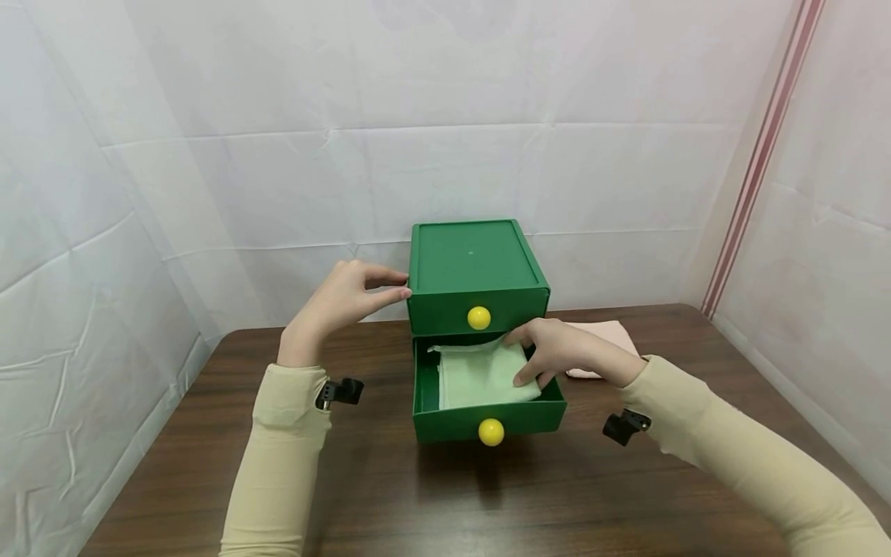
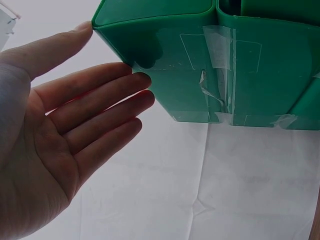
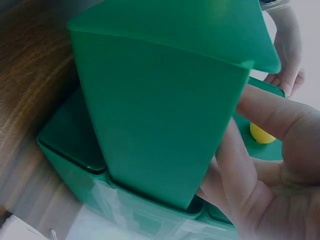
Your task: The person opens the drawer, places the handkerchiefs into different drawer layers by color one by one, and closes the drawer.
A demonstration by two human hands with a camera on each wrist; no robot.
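Left hand (image 1: 341, 298) lay flat-fingered, grasping nothing, against the side of the green drawer box (image 1: 476, 267), likely bracing it, while right hand (image 1: 557, 352) pressed the folded pale-green cloth (image 1: 480, 375), fingers on top, down into the pulled-out lower drawer (image 1: 487, 418).

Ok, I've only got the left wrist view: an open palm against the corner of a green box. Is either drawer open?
Observer: Yes. The lower drawer is pulled out and the upper drawer is closed.
Operator: Is there anything in the open one?
Observer: A folded pale green cloth lies inside it.
Operator: And where's the right hand?
Observer: The right hand rests on that cloth, at its right edge.
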